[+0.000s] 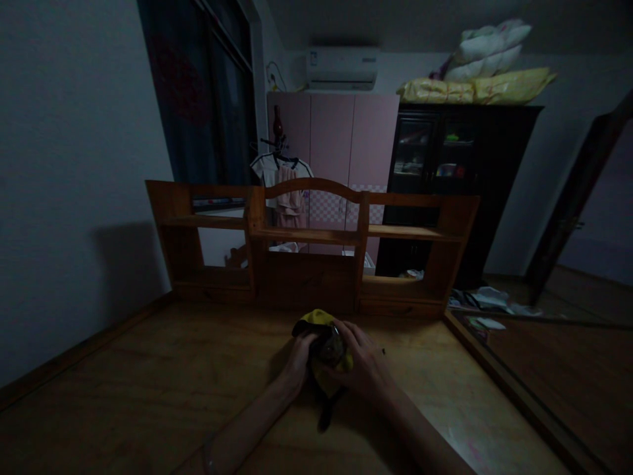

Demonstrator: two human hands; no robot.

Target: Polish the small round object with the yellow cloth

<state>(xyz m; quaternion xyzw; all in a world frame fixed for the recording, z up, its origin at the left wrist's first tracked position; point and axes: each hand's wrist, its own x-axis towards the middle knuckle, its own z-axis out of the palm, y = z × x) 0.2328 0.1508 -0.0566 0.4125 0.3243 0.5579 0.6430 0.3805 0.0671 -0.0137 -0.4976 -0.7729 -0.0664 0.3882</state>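
Observation:
A yellow and black soft item [319, 318], possibly a small cloth bag, rests on the wooden board in front of me. Its upper part gapes over a dark inside, and a black strap-like end [325, 417] trails toward me. My left hand [297, 361] grips its left edge, with the fingertips hidden under the dark fold. On the other side my right hand [364, 361] is curled around its right edge, and a small shiny bit shows by the fingers. The dim light hides what lies inside it.
A wooden shelf unit [254, 231] stands along the board's far edge. A tiny dark piece [383, 351] lies right of my right hand. Raised wooden edging [499, 376] borders the board's right side, and a white wall [74, 198] rises at left. Wardrobes stand beyond.

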